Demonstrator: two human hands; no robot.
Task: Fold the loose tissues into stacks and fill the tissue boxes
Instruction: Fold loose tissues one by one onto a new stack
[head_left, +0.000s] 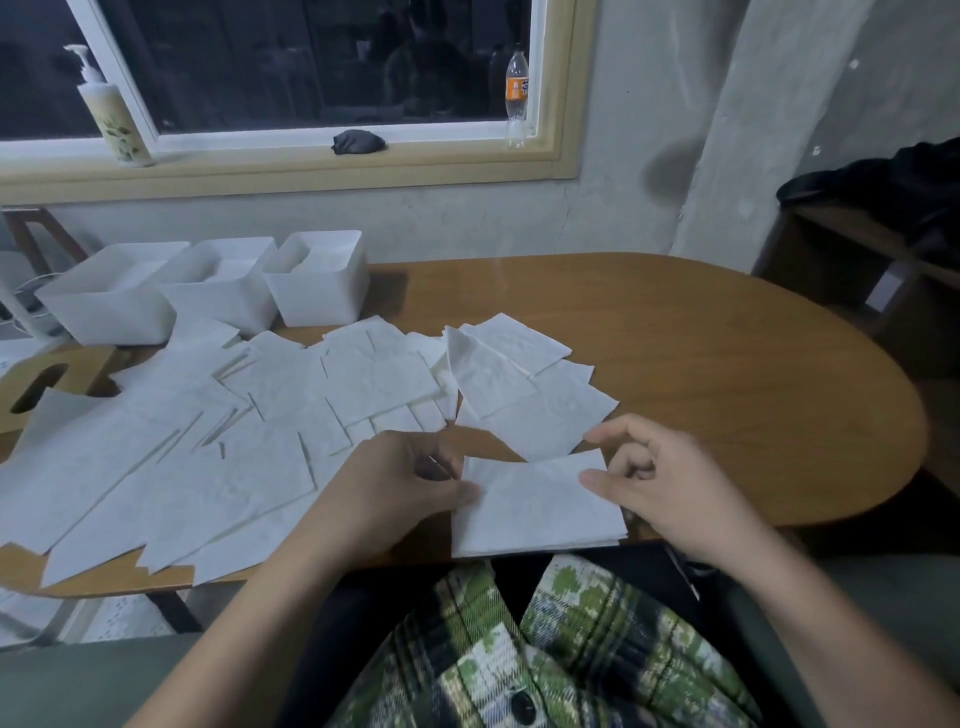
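Note:
A small stack of folded white tissues (540, 509) lies at the front edge of the wooden table (727, 374). My left hand (395, 493) pinches the stack's left edge with thumb and fingers. My right hand (660, 483) holds its right edge, thumb on top and forefinger raised above the corner. Loose white tissues (218, 447) lie spread over the left and middle of the table. Three white open tissue boxes (317, 291) stand in a row at the back left, with tissue showing inside them.
A wooden box lid with an oval slot (41, 384) lies at the far left. On the windowsill stand a pump bottle (111, 114), a dark crumpled cloth (358, 141) and an orange-labelled bottle (517, 98). A dark shelf (857, 260) stands right.

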